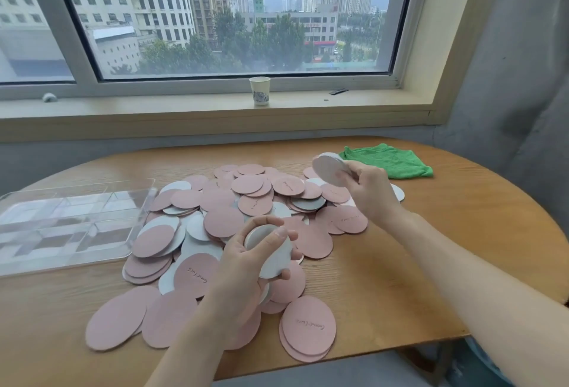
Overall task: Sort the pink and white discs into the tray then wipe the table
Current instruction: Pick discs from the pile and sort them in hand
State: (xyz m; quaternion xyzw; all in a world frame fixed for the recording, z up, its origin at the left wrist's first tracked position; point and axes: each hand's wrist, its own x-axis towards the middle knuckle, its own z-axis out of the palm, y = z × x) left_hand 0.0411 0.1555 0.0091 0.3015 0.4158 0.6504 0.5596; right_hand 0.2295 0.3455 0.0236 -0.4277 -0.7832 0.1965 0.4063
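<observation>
Our left hand [246, 259] grips white stack [275, 259] above pile [246, 202]. Our right hand [369, 189] pinches white discs [329, 168], cloth [391, 160] just beyond. Tray [70, 223] left of both.

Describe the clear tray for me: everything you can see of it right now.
The tray is clear, glossy plastic, rectangular with rounded corners and a raised rim. Thin clear dividers split it into several compartments, and no discs show in any of them. It lies flat on the wooden table at the left, its left end cut off by the picture's edge. The pile of pink and white discs reaches its right edge, some seemingly touching the rim. Neither hand touches it.
</observation>
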